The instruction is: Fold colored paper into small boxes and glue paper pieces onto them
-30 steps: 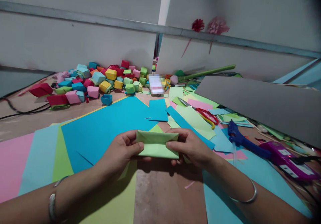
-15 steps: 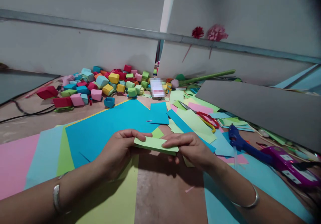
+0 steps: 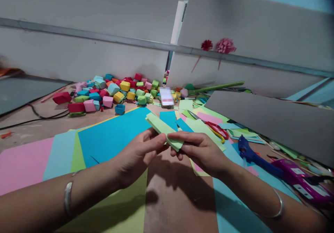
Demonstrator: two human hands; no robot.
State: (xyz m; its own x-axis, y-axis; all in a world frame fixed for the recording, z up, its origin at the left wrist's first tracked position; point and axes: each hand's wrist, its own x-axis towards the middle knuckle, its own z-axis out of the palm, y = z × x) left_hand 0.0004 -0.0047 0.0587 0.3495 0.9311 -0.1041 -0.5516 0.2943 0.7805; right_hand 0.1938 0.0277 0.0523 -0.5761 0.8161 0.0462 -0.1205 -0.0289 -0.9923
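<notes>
Grip tight: left hand (image 3: 135, 156), right hand (image 3: 203, 153) on green paper (image 3: 161, 128) over sheet-littered floor (image 3: 177, 198), grey wall (image 3: 78, 59) behind

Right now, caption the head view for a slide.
Left hand and right hand pinch a folded green strip above coloured sheets; scissors and glue gun at right, paper boxes behind.

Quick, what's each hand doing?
Left hand: closed on the folded green paper.
Right hand: closed on the same paper's other end.
</notes>
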